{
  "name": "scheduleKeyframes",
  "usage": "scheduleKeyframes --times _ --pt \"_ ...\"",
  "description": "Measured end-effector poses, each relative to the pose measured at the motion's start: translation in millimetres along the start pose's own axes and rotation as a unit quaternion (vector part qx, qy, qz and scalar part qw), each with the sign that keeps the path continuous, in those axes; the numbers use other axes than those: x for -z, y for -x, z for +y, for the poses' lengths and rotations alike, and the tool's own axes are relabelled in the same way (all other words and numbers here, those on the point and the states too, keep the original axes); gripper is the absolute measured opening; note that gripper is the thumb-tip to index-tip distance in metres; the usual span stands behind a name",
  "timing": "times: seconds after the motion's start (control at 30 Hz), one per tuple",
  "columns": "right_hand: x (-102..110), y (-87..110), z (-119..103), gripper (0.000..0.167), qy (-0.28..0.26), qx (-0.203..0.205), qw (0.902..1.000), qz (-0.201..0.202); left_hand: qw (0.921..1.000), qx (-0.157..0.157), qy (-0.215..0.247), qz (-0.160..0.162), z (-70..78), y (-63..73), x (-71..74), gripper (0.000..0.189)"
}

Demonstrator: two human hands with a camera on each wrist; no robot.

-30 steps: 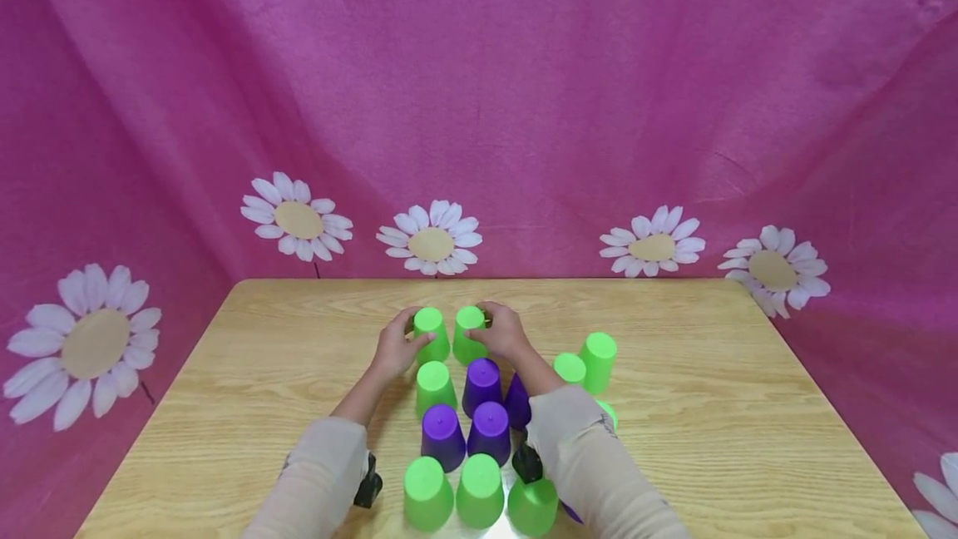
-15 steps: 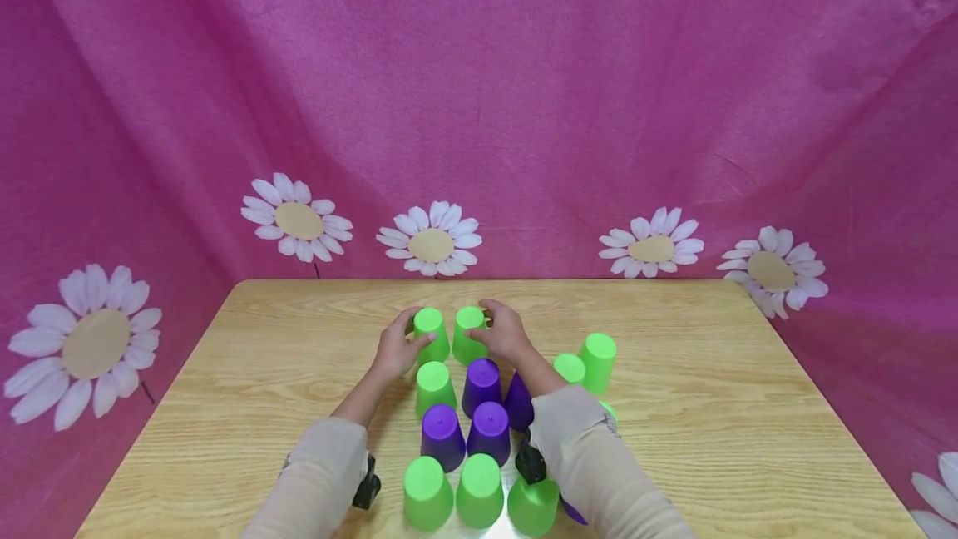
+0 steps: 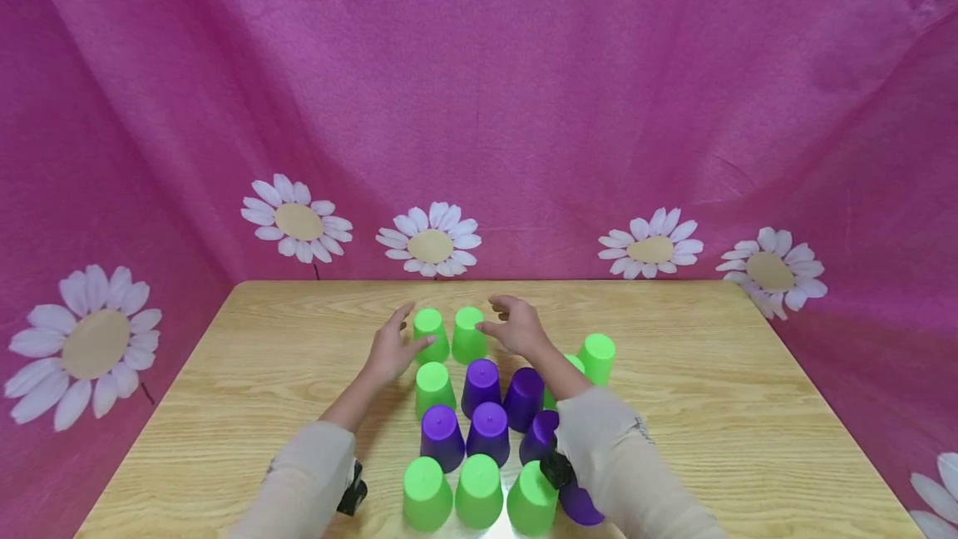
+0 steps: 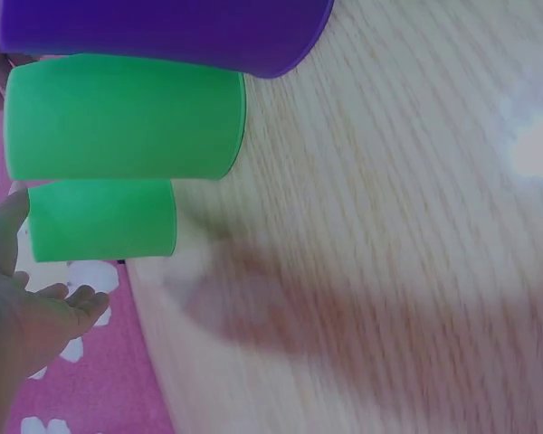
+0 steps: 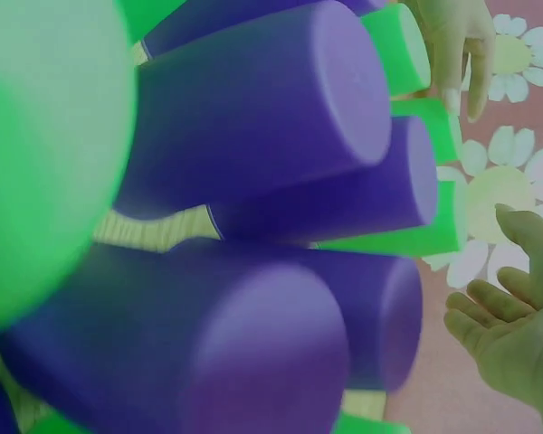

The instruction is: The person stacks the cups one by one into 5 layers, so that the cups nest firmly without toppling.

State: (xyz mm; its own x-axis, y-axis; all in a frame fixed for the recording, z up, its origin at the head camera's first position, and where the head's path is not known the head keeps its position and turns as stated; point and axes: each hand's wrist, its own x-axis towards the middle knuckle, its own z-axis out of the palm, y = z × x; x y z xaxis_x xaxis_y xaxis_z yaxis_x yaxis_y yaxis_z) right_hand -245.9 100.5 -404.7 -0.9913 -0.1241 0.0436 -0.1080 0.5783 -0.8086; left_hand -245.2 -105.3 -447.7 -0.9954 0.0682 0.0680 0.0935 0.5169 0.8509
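Two upside-down green cups stand side by side at the far end of the group, a left one and a right one. My left hand is beside the left cup, its thumb in front of the cup and the other fingers spread away from it. My right hand hovers by the right cup; the thumb tip is close to its side, though whether it touches cannot be told. In the right wrist view, the right hand has loosely spread fingers, holding nothing. The left wrist view shows the left hand also holding nothing.
Nearer stand a green cup and several purple cups, all upside down. A front row of green cups follows. More green cups stand right, partly behind the right forearm. A pink flowered cloth hangs behind the wooden table.
Both hands have loosened from the two far green cups and spread their fingers. The right hand has shifted slightly right, the left slightly left. The cups stay in place.
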Motion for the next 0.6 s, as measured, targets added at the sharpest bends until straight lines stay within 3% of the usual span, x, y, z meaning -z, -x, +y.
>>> scheduleKeyframes --times 0.37,0.6 --pt "30 10.1 7 0.047 0.007 0.019 0.9998 0.005 0.9999 0.009 0.006 -0.002 3.3 9.7 17.2 0.062" --pt "45 16.4 16 0.049 -0.019 0.032 0.9993 0.003 0.9997 -0.02 0.014 0.005 7.8 18.9 21.9 0.058"
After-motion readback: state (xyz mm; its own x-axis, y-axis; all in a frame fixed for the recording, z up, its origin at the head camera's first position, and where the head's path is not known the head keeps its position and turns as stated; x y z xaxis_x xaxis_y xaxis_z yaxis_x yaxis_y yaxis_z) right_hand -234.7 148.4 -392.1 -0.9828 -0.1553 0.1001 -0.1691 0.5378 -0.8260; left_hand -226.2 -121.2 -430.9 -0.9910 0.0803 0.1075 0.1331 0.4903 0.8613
